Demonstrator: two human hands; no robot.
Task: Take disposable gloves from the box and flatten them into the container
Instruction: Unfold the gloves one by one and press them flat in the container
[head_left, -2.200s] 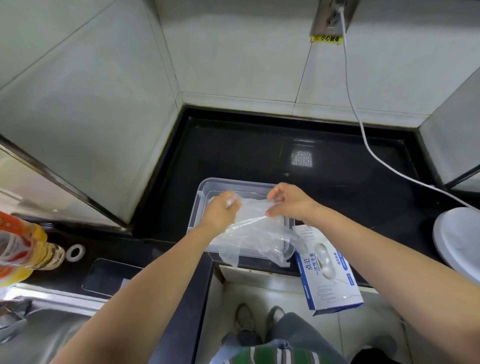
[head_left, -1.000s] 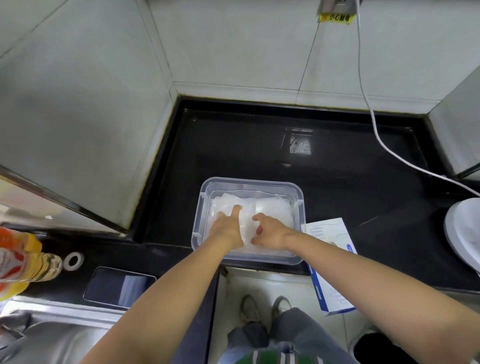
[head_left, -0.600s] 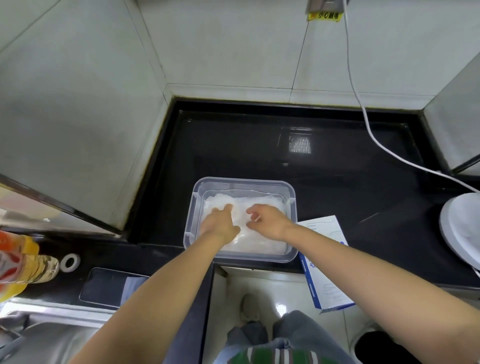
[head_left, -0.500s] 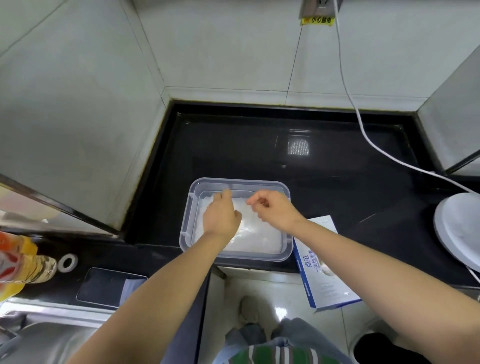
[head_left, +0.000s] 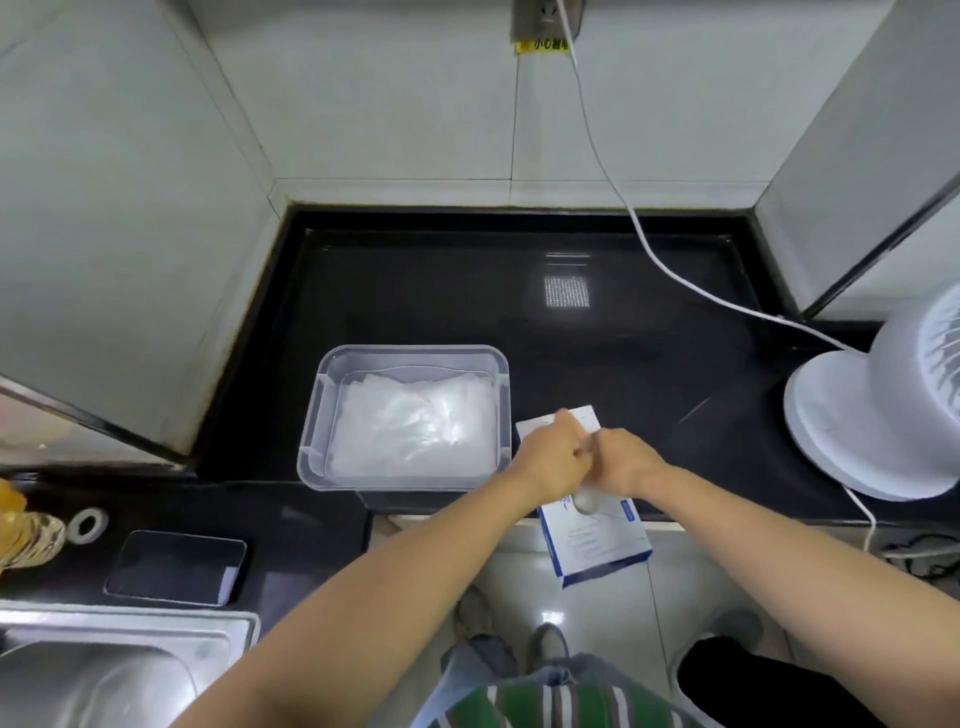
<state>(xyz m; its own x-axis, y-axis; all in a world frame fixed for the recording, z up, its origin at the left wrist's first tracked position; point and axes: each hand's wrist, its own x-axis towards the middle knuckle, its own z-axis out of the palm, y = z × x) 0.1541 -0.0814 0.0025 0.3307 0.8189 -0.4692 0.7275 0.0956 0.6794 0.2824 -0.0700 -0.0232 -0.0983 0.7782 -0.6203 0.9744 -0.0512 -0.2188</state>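
Pulling the next glove out cleanly is the step in hand, judging by the head view. Both hands meet over the box (head_left: 597, 540), which lies at the front edge of the bench (head_left: 649, 364) with its near end hanging past that edge, just beside the right wall of the container (head_left: 311, 447). The left hand (head_left: 553, 457) and right hand (head_left: 626, 465) touch each other on top of the box, fingers (head_left: 571, 431) curled downward. A pale scrap shows between them, but I cannot tell whether either hand pinches a glove or only steadies the card.

To do it well, one hand should probably hold the box down so it does not tip off the front edge. The other should draw a single glove straight up by its cuff, slowly enough that its neighbours do not trail out with it.

The gloves (head_left: 415, 426) already in the container form a thin, cloudy white layer, creased and slightly glossy, covering nearly the whole floor. The container is clear plastic with rounded corners, standing near the front edge, left of the box. The box is white with a blue side.
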